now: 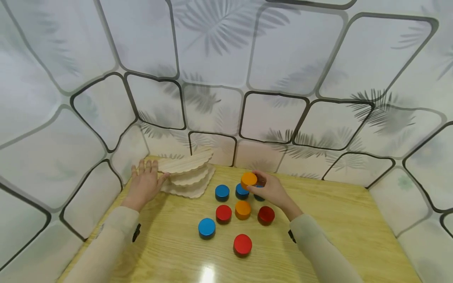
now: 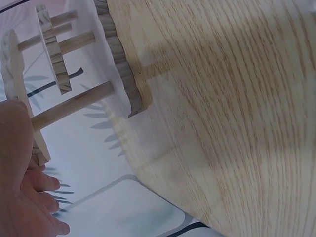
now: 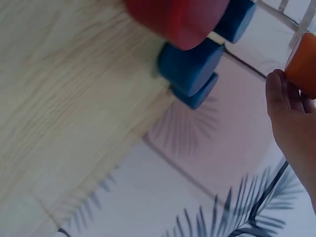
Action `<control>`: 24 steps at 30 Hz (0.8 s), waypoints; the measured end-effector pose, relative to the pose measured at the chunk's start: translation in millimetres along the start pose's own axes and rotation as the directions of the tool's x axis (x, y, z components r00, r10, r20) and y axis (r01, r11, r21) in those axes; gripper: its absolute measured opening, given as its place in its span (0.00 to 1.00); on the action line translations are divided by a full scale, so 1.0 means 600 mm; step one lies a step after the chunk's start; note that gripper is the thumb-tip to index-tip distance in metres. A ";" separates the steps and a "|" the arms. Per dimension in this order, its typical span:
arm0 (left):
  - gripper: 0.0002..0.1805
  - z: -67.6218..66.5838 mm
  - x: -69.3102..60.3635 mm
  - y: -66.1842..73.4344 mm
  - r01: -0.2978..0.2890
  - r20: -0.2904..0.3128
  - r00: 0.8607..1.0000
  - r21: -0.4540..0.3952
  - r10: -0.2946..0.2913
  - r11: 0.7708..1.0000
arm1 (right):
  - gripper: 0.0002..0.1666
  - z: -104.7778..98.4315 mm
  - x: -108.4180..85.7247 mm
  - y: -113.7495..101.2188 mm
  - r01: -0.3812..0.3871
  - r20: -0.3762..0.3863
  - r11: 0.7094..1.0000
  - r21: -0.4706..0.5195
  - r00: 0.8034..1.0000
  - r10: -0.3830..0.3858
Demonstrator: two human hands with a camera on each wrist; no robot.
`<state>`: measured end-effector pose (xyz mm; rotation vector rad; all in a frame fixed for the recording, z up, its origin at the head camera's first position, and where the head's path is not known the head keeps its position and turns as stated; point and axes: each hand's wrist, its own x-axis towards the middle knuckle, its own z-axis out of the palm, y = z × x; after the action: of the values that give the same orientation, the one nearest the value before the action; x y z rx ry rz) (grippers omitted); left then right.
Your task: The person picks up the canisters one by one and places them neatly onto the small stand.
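My right hand (image 1: 270,190) pinches an orange round block (image 1: 249,180) between thumb and fingers, above the back row of blue round blocks. The same orange block (image 3: 303,66) shows at the right edge of the right wrist view. At the back left, my left hand (image 1: 144,182) has straight fingers, its thumb touching the left end of a pale wooden tiered stand (image 1: 185,163). In the left wrist view, the stand's scalloped boards (image 2: 118,54) are joined by dowels (image 2: 74,105). One blue block (image 1: 260,193) is partly hidden behind my right hand.
Nearby on the wooden table (image 1: 336,243) lie another orange block (image 1: 242,210) and several red and blue ones, including a red block (image 1: 242,245) nearest the front and a blue block (image 1: 207,228) to its left. A patterned cloth wall (image 1: 276,118) encloses the table's back and sides.
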<state>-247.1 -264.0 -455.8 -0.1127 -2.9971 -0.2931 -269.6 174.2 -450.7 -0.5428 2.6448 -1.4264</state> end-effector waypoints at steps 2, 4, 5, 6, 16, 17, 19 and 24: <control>0.44 0.000 0.000 0.001 0.003 -0.002 1.000 0.007 -0.003 1.000 | 0.33 0.008 0.010 -0.010 0.017 0.007 1.000 0.010 1.000 -0.017; 0.44 0.000 0.000 0.002 0.009 -0.003 1.000 0.004 -0.009 1.000 | 0.31 0.018 0.023 -0.019 0.041 0.011 0.999 0.014 0.999 -0.041; 0.44 0.000 -0.001 0.002 0.011 -0.004 1.000 0.004 -0.011 1.000 | 0.31 0.022 0.028 -0.023 0.052 0.014 0.999 0.016 0.999 -0.053; 0.44 0.000 -0.001 0.002 0.011 -0.005 1.000 0.006 -0.011 1.000 | 0.30 0.027 0.033 -0.028 0.059 0.016 0.998 0.020 0.998 -0.060; 0.43 0.004 -0.001 -0.001 0.010 -0.019 1.000 0.019 -0.010 1.000 | 0.32 0.074 0.081 -0.072 0.070 0.061 0.996 0.050 0.996 -0.073; 0.43 0.005 0.000 -0.001 0.010 -0.021 1.000 0.019 -0.010 1.000 | 0.31 0.078 0.086 -0.076 0.072 0.065 0.996 0.053 0.995 -0.075; 0.43 0.006 0.000 -0.001 0.009 -0.025 1.000 0.018 -0.008 1.000 | 0.31 0.087 0.094 -0.082 0.069 0.067 0.996 0.061 0.995 -0.073; 0.43 0.006 -0.001 -0.002 0.009 -0.032 0.999 0.016 -0.009 1.000 | 0.27 0.110 0.115 -0.095 0.107 0.074 0.989 0.105 0.991 -0.115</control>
<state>-247.1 -264.2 -459.5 -0.0921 -2.9685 -0.2689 -302.8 69.1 -434.4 -0.7306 2.5015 -1.5244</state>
